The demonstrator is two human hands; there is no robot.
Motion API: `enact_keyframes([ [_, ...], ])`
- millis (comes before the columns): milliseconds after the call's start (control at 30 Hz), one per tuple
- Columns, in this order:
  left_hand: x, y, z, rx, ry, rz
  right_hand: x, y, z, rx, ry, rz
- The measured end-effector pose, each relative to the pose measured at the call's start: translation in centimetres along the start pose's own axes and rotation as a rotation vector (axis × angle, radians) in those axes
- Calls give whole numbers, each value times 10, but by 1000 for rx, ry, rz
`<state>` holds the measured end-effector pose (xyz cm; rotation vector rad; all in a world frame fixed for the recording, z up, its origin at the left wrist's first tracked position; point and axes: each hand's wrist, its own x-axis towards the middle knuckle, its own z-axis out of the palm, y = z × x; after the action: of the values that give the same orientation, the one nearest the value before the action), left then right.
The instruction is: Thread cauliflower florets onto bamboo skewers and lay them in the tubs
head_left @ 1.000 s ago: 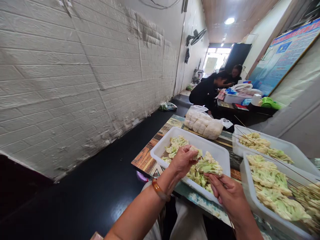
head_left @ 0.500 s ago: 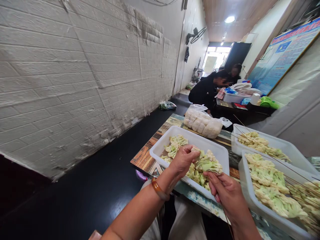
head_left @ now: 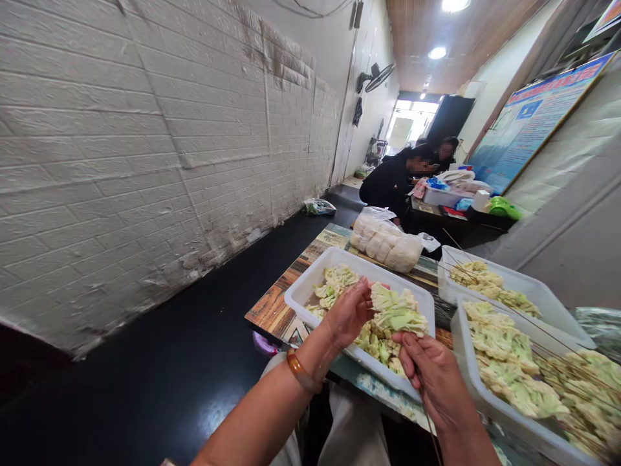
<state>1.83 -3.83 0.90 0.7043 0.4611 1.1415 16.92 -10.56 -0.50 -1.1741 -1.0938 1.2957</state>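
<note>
Over a white tub on a wooden-patterned table, my right hand pinches the lower end of a cauliflower cluster together with a thin skewer that runs down below the hand. My left hand, a brown bangle at its wrist, is beside the cluster's upper left edge with its fingers apart. Whether its fingertips touch the cluster is hard to tell. Loose cauliflower pieces lie in the tub, to the left of and beneath the hands.
Right of the tub, two more tubs hold cauliflower and skewers. A bag of pale round items rests behind the first tub. Farther back, two people lean by a cluttered table. A white brick-patterned wall is on the left.
My left hand's fingers have opened from their pinch on the cluster's upper end. My right hand still grips the cluster and skewer. The view has shifted slightly.
</note>
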Motion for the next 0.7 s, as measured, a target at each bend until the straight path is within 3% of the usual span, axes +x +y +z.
enact_keyframes([
  [267, -1, -1, 3, 38, -112, 29, 2, -2, 5, 35, -2, 6],
  [400, 0, 0, 1, -20, -10, 38, 0, 8, 3, -1, 108, -87],
  [500, 1, 1, 1, -78, 44, 49, -2, 17, -1, -182, 209, -200],
  [600, 1, 2, 3, -53, 65, 71, -6, 18, -1, -409, 220, -304],
  [700, 2, 3, 6, -7, 113, 95, -8, 13, 2, -482, 267, -385],
])
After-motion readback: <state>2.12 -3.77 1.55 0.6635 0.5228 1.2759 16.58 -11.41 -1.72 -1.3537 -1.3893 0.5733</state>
